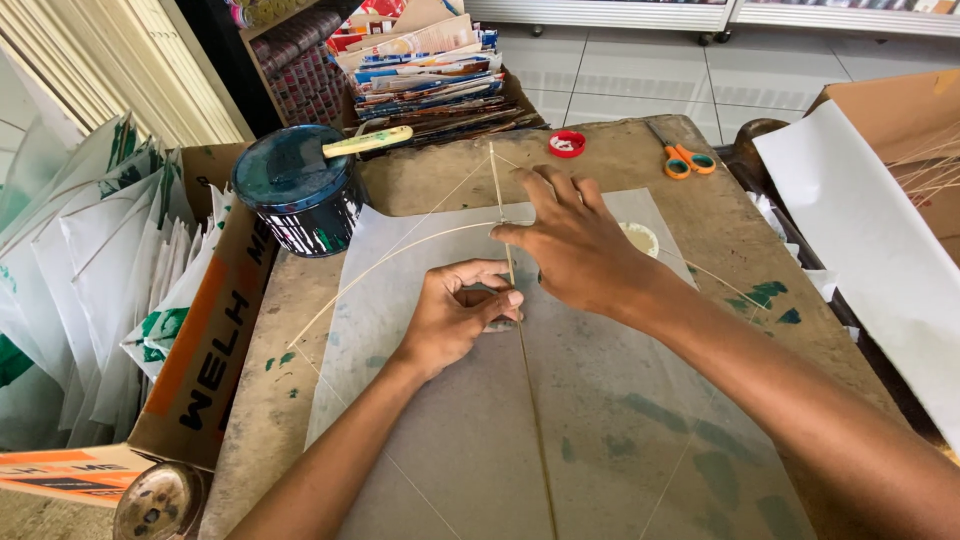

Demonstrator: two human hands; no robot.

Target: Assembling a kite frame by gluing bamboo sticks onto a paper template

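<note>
A thin translucent paper sheet [600, 420] lies flat on the brown work table [720, 200]. A straight bamboo stick [535, 420] runs down its middle, and a bent bamboo strip [390, 262] arches across it. My left hand [455, 315] pinches the straight stick just below the crossing, fingers curled. My right hand [575, 250] lies flat with spread fingers over the crossing, thumb on the stick. A small round paper patch [640, 238] shows beside my right hand.
A dark paint-stained tin [298, 205] with a tool handle [365, 142] across its top stands at the table's left. Orange scissors [685, 158] and a red lid [566, 144] lie at the far edge. A cardboard box [205, 350] of finished paper pieces stands left; white sheets [870, 240] lie right.
</note>
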